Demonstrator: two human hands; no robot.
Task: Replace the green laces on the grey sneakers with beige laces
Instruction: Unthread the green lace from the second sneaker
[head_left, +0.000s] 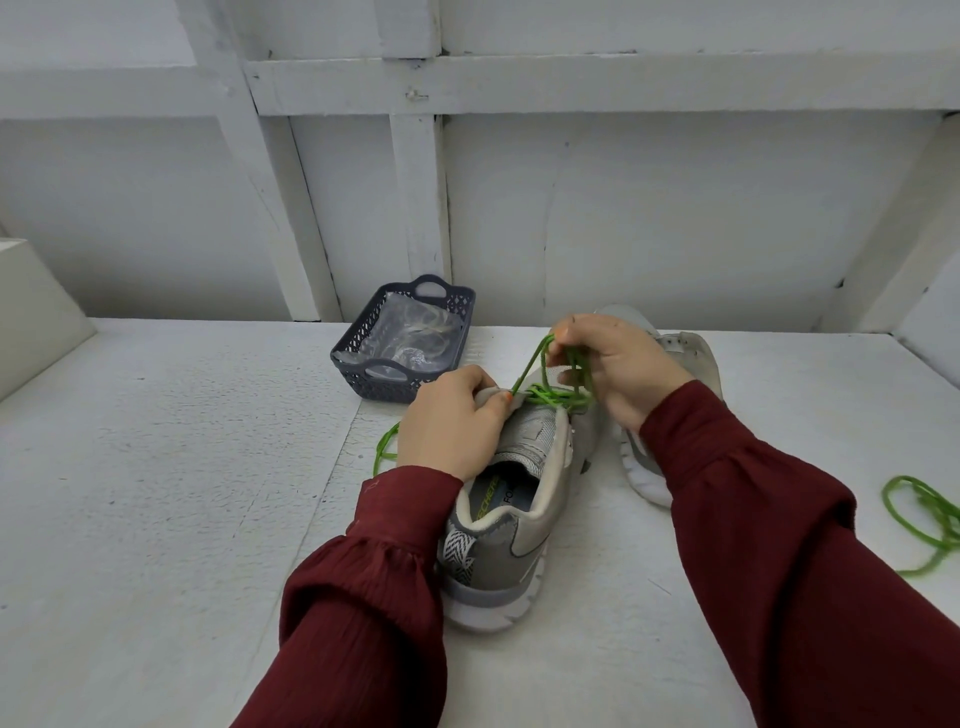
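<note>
Mid-unlacing — left hand (451, 422) clamped the grey sneaker (524, 499) by its tongue, right hand (615, 370) pinched the green lace (531, 370), which next probably needed pulling free.

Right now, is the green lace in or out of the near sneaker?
Partly in: the lace crosses the sneaker near its toe; the right hand pinches a raised loop; one end lies on the table.

Rough matt white table (156, 493), perforated plastic basket (358, 358), crinkled cloth sleeve (753, 519)
</note>
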